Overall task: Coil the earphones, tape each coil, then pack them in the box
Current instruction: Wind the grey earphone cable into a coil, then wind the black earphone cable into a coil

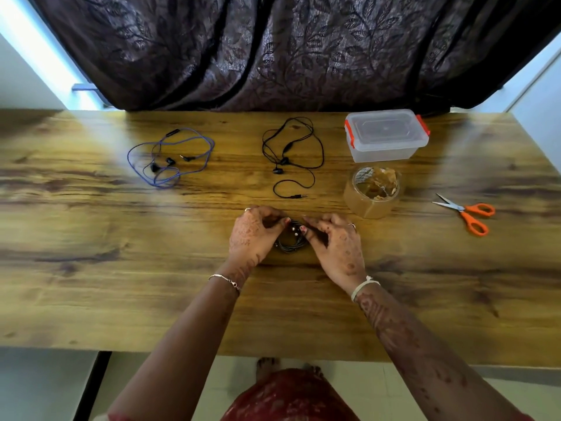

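Coil (290,243) pinched by left hand (253,235) and right hand (334,243); loose grip means unravelling before tape roll (372,192), 2 o'clock.

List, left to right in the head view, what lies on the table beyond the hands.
Blue earphones → loose black earphones → lidded clear box → orange scissors. The tape roll sits just in front of the box, sharing its span, so it gets no separate place.

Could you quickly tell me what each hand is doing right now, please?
Left hand: fingers curled, gripping the coiled black earphones on their left side.
Right hand: fingers pinching the same coil on its right side.
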